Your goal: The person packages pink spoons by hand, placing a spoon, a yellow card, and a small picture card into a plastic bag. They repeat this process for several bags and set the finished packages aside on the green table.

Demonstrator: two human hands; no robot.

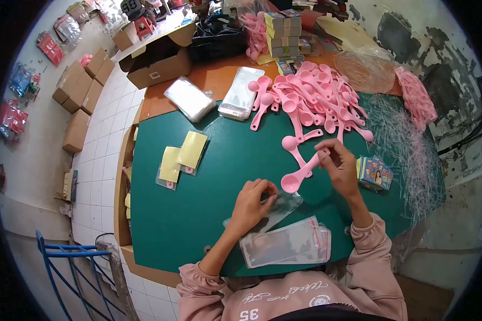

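My right hand [337, 163] pinches the handle of a pink measuring spoon [293, 182], its bowl hanging down toward the left. Beneath it, a clear plastic bag [284, 211] is pinched in my left hand [254, 203], its mouth near the spoon's bowl. Close to my body lies a stack of clear bags [284, 247]. Beyond my right hand rises a big pile of pink spoons [318, 96], and one loose pink spoon [291, 143] lies just behind the held one. Right of my right wrist sits a stack of printed cards [375, 173].
Two bagged packs with yellow cards [192, 149] lie on the green table [166, 224] at left. Bundles of clear bags [241, 93], an open cardboard box [158, 61] and card stacks [283, 35] stand toward the back. Shredded clear plastic [407, 160] covers the right edge.
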